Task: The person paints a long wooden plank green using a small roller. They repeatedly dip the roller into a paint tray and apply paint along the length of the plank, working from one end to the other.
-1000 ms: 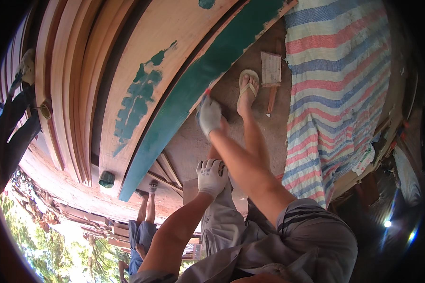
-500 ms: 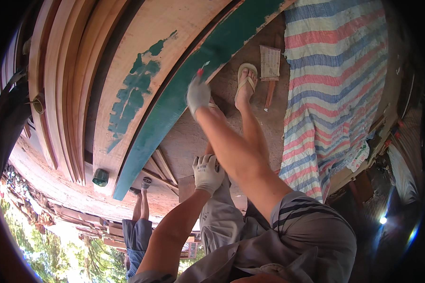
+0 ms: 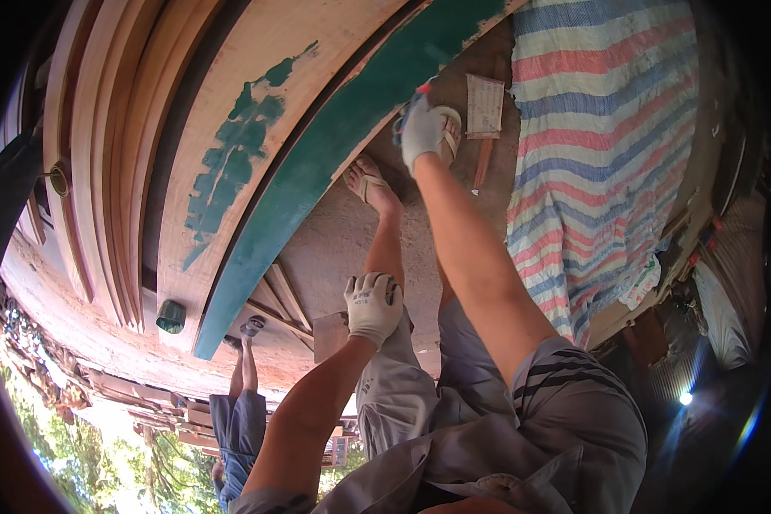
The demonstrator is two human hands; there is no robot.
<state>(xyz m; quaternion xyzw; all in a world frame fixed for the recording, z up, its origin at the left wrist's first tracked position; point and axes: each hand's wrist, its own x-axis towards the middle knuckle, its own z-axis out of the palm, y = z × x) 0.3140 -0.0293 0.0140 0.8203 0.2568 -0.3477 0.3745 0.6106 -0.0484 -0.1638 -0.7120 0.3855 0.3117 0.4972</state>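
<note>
Right hand (image 3: pixel 421 128) grips a red-tipped tool (image 3: pixel 425 88); green board (image 3: pixel 291 206) toward its 9 o'clock; left hand (image 3: pixel 374 307) on leg (image 3: pixel 386 244), grip unclear

Brown floor (image 3: pixel 317 240)
Sandalled feet (image 3: pixel 367 186) near twelve and one o'clock; at one, a pale rectangular panel (image 3: pixel 486 103) over a wooden strip (image 3: pixel 483 163).

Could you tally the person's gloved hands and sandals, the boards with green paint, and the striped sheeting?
White-gloved hands: 2
Person's beige thong sandals: 2
Long wooden boards bearing green paint: 2
Blue, red and white striped plastic sheet: 1
Total: 7
</note>
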